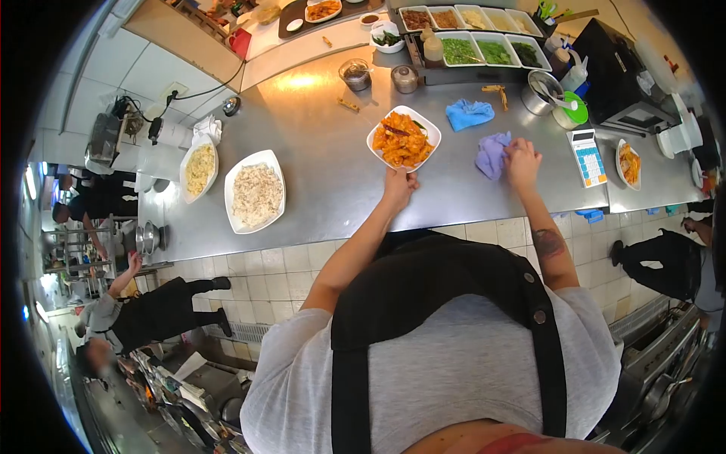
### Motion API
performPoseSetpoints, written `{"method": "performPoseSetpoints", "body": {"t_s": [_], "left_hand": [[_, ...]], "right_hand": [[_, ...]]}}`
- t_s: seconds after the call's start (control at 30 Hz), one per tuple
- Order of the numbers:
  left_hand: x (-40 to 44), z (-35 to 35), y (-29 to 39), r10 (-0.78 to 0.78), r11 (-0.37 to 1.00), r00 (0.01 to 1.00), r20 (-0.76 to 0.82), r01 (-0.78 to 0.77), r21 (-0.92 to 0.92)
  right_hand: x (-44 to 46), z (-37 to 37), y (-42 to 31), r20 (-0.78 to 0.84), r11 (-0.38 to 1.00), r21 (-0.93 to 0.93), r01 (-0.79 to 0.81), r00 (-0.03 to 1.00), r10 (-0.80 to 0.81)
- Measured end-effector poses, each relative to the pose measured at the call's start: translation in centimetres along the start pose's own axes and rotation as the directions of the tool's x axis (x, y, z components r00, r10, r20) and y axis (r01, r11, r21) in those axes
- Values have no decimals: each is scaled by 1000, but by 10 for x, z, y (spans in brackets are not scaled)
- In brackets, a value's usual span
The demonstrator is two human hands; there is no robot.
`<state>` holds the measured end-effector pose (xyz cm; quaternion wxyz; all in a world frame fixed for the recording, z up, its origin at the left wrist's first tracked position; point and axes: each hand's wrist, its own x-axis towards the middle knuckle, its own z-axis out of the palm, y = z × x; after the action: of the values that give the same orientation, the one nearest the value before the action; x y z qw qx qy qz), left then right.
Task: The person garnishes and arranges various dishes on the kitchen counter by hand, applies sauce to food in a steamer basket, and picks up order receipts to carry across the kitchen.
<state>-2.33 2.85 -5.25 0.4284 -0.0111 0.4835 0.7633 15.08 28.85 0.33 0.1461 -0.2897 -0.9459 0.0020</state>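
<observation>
My left hand (399, 186) grips the near corner of a square white bowl (403, 139) filled with orange-coated food pieces. My right hand (522, 160) is closed on the right edge of a purple cloth (493, 155) lying on the steel counter (325, 204). A blue cloth (469, 114) lies between the bowl and the trays behind. To the left stand a square white dish of rice (255, 191) and an oval dish of yellowish rice (199, 170). A calculator (587, 158) is right of my right hand.
Topping trays (484, 52) line the back, with a metal pot (541, 92) and a black oven (628, 79) at the right. A small dish (628, 165) sits far right. Other people (151, 314) stand at the left and a person (665, 261) at the right.
</observation>
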Motion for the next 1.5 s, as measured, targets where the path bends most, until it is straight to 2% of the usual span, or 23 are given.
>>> {"method": "performPoseSetpoints", "body": {"t_s": [0.07, 0.1, 0.17, 0.2, 0.27, 0.3, 0.37, 0.4, 0.47, 0.53, 0.6, 0.67, 0.73, 0.77, 0.87, 0.9, 1.0, 1.1, 1.2, 1.3, 1.4, 1.47, 1.5], "left_hand": [[-1, 10, 0, -10, 1000, 1000, 22, 9, 26], [-3, 15, 2, -14, 999, 999, 31, 13, 36], [-7, 16, 12, -82, 978, 988, 130, 55, 203], [-8, 18, 18, -122, 956, 977, 175, 69, 284], [-19, 21, 35, -158, 888, 934, 319, -7, 460], [-24, 19, 40, -187, 841, 903, 386, -56, 538], [-24, 7, 41, -127, 821, 933, 337, -92, 564], [-22, 1, 44, -95, 805, 943, 319, -116, 582], [-21, -8, 47, -30, 801, 982, 188, -89, 592], [-16, -22, 44, 31, 868, 998, 59, -56, 494], [-13, -22, 49, 28, 883, 1000, -11, -20, 470], [-9, -18, 55, 25, 926, 996, -86, 10, 377], [-6, -7, 62, 18, 977, 988, -152, 15, 212], [10, -24, 47, -34, 995, 998, -44, 38, 94], [16, 15, 67, -138, 977, 968, -212, 98, -189], [18, 17, 73, -185, 953, 977, -104, 153, -261], [31, 35, 87, -273, 917, 954, -127, 218, -335], [37, 57, 104, -328, 875, 939, -102, 262, -407], [44, 60, 103, -315, 836, 949, -28, 264, -481], [45, 54, 105, -356, 868, 928, 109, 371, -329], [32, 73, 138, -452, 890, 886, -105, 439, -125], [41, 45, 142, -462, 849, 870, -173, 490, 198], [52, 21, 139, -379, 821, 898, -224, 438, 366]], "right_hand": [[15, -2, 18, 39, 1000, -14, -19, 999, 19], [23, -2, 27, 110, 998, 3, -66, 992, 66], [44, 0, 43, 254, 987, 24, -159, 956, 148], [56, 6, 55, 250, 990, 30, -141, 960, 129], [76, 24, 77, 249, 994, 39, -104, 964, 91], [88, 23, 79, 388, 998, 55, 16, 921, -36], [119, 0, 87, 622, 965, 124, 232, 740, -258], [138, -22, 76, 641, 952, 141, 273, 707, -298], [178, -68, 34, 667, 926, 168, 338, 652, -360], [228, -59, 25, 368, 925, 335, 180, 879, -304], [294, -39, 8, 143, 929, 299, 219, 952, -271], [344, -13, -11, -31, 922, 354, 157, 987, -156], [383, 23, -21, 53, 947, 318, 42, 997, -62], [396, 37, -26, 91, 955, 297, -13, 996, -15], [411, 58, -47, 256, 992, 108, -62, 966, 33], [413, 64, -54, 179, 994, 85, -68, 982, 52], [423, 65, -60, 99, 977, 126, -171, 982, 159], [426, 65, -52, 61, 995, 28, -96, 994, 94], [423, 62, -51, 122, 997, 24, -70, 990, 66], [420, 57, -49, 143, 998, 66, -20, 990, 10], [424, 66, -26, 220, 946, 303, -117, 974, 50], [424, 69, -15, 398, 761, 529, -374, 902, 167], [423, 71, -11, 493, 627, 602, -495, 848, 197]]}}
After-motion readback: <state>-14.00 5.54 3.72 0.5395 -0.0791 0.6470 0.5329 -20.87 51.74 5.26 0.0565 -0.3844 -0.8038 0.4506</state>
